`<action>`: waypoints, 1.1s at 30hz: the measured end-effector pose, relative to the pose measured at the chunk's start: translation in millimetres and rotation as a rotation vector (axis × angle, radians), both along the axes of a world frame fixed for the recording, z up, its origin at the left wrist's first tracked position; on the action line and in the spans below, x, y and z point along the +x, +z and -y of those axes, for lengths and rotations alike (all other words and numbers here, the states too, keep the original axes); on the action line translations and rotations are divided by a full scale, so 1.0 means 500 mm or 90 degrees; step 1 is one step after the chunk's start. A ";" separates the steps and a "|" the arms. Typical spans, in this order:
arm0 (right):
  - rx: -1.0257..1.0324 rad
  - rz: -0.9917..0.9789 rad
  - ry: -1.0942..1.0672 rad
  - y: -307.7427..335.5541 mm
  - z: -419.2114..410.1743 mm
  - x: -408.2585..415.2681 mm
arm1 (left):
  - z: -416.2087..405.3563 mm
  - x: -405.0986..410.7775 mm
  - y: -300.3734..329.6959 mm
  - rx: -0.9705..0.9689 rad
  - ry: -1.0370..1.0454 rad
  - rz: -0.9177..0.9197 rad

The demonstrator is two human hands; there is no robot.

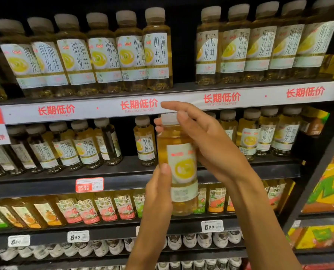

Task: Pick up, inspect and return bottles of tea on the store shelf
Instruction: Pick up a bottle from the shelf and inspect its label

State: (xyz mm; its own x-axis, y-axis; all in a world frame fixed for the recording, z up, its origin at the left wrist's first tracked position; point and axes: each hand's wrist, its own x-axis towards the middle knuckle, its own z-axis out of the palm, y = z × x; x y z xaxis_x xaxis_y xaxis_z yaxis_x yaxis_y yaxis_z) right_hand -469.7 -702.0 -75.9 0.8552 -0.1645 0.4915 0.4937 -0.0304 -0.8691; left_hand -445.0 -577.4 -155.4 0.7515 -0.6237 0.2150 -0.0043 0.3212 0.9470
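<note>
Mid-inspection, holding the tea bottle upright at centre, left hand gripping low from seven o'clock, thumb pressed on label, right hand curled behind the neck from three o'clock, forefinger straight; next, probably lifting level into the upper shelf gap at twelve o'clock.

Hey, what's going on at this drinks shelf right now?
A person stands at a store shelf stocked with bottled tea, holding one bottle of tea upright in front of the middle rows. The left-hand grip holds its lower part, thumb on the label; the right-hand grip wraps behind its neck, index finger stretched out. The bottle is off the shelf, capped, label facing the camera.
</note>
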 end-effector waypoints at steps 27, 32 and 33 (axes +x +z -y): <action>-0.077 -0.006 -0.147 0.054 0.060 0.042 | 0.073 0.058 0.052 0.044 -0.024 0.003; -0.038 0.133 -0.161 0.112 0.078 0.047 | 0.102 0.061 0.117 0.012 0.014 0.161; -0.046 0.161 -0.178 0.123 0.081 0.050 | 0.107 0.070 0.131 0.000 0.032 0.191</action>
State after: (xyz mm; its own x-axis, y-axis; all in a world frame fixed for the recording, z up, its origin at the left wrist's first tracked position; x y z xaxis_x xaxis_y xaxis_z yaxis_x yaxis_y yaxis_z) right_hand -444.5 -742.4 -14.6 0.6321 -0.3318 0.7002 0.6565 -0.2506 -0.7115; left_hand -410.3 -630.7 -89.8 0.6840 -0.5874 0.4325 -0.3004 0.3135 0.9008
